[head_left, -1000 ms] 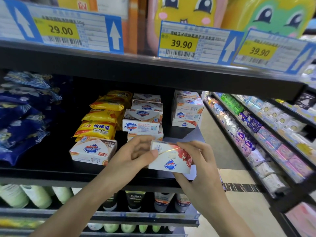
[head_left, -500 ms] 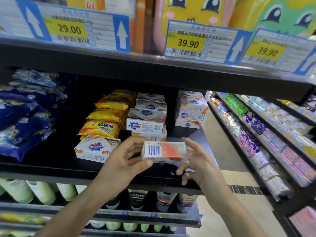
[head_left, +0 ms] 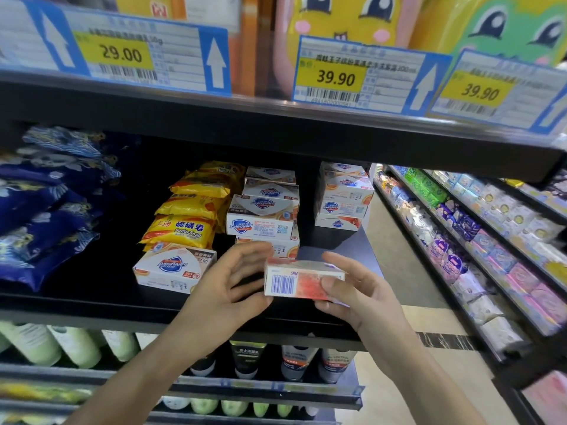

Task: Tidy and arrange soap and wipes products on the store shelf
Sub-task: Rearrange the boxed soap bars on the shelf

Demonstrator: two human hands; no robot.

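I hold a white and red soap box (head_left: 299,280) in front of the black shelf (head_left: 92,308), its barcode side facing me. My right hand (head_left: 346,292) grips its right end, thumb on the front and fingers behind. My left hand (head_left: 227,286) touches the box's left end with spread fingers. Behind them stands a stack of white soap boxes (head_left: 264,216), with a single soap box (head_left: 171,268) lying to the left and another stack of soap boxes (head_left: 343,194) at the right end. Yellow sulfur soap packs (head_left: 187,216) are piled beside them.
Blue wipes packs (head_left: 46,204) fill the shelf's left side. Price tags (head_left: 356,75) hang from the shelf above. Tubes and bottles (head_left: 276,360) stand on the shelf below. A long aisle shelf of wrapped packs (head_left: 478,240) runs along the right.
The box has been turned from its face side to its barcode edge and shifted right. My right hand now grips it, while my left hand's hold has loosened.
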